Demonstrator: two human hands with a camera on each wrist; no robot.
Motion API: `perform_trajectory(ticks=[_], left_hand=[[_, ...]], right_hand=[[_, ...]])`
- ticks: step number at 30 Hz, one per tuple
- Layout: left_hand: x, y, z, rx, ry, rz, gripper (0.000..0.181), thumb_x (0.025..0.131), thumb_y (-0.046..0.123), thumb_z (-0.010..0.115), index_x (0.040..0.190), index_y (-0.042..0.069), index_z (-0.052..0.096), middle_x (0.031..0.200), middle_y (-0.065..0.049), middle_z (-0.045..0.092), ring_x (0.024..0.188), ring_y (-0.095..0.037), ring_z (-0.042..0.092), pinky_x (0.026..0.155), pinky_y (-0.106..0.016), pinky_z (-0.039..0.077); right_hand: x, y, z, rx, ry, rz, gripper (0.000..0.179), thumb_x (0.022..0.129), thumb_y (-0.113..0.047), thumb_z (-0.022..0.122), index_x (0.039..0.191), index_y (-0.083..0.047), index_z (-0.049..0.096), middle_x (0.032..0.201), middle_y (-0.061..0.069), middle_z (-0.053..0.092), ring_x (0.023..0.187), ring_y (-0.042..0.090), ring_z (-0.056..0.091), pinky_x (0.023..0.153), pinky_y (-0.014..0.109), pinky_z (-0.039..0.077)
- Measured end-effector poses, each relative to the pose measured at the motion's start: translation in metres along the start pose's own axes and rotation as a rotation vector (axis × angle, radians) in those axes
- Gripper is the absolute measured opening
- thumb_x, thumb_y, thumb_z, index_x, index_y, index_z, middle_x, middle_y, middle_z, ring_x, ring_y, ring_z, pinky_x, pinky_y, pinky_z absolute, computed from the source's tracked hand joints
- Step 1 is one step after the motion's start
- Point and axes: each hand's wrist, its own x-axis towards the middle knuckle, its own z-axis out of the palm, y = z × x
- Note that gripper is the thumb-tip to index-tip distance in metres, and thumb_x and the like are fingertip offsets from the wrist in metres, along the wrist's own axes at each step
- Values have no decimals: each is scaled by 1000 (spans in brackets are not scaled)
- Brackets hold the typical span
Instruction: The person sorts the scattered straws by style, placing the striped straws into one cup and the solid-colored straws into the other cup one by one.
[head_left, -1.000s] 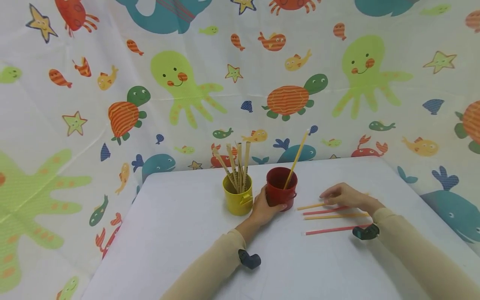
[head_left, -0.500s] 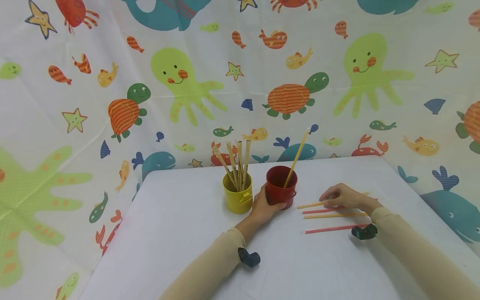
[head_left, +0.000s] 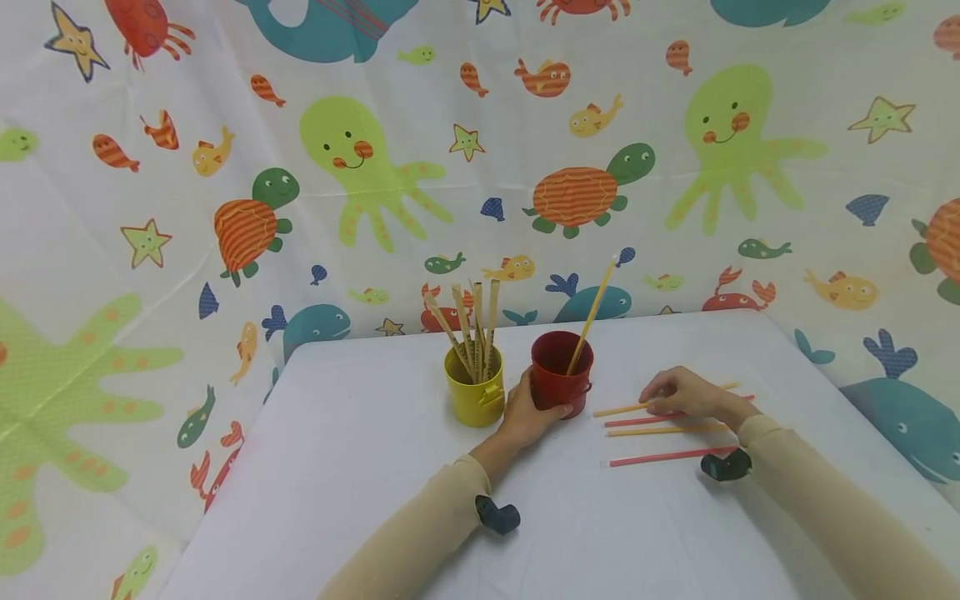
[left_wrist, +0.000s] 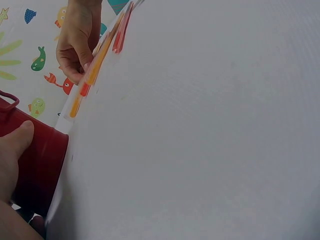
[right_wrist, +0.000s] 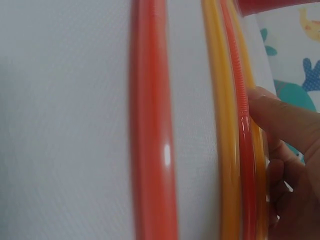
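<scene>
My left hand (head_left: 527, 418) holds the small red bucket (head_left: 561, 395) from its left side, thumb across the front. A yellow-orange drinking straw (head_left: 594, 312) leans upright in that bucket. In the left wrist view the red bucket (left_wrist: 42, 160) lies under my thumb (left_wrist: 22, 135). Farther right, my right hand (head_left: 686, 393) pinches the farthest orange straw (head_left: 621, 411), which lies on the table. Nearer me lie a red straw (head_left: 637, 422), another orange straw (head_left: 663, 432) and a second red straw (head_left: 667, 457). In the right wrist view my thumb (right_wrist: 280, 112) sits against the far straw (right_wrist: 258, 165); the other fingertips are partly hidden.
A yellow bucket (head_left: 478, 407) with several flat, printed paper-like sticks (head_left: 472, 337) stands just left of the red one. The white table (head_left: 360, 467) ends at a hanging cloth (head_left: 465, 225) printed with sea animals. Dark wrist cameras (head_left: 498, 515) sit on both sleeves.
Hands and buckets keep their places. My right hand and forearm shift very slightly to the left, with the fingers staying at the far straw.
</scene>
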Motion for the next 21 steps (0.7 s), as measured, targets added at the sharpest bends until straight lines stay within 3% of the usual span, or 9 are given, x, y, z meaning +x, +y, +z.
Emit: perform_trajectory(ticks=[12,17,21], left_hand=[[-1,0,0,8,8,9,88,85,27,81,156,18,30,155,-4,48,144,-26,45,117,-50,43],[1,-1,1,6,12,5,89,85,28,81,157,19,30,154,-3,48,144,-25,45,117,-50,43],[1,-2,1,8,9,-4,89,85,29,82,157,19,30,154,-3,48,144,-25,44,116,-50,44]], right_hand=[[-2,-3,-4,4,36,15,21,90,-18,76,106,-5,76,99,6,70,85,18,54,68,25,47],[-4,-7,-16,-18,83,8,23,92,-24,74,109,-8,75,108,8,70,94,21,52,74,29,43],[-10,-13,-30,59,128,-23,31,96,-25,70,117,-3,71,112,9,69,101,21,55,83,30,46]])
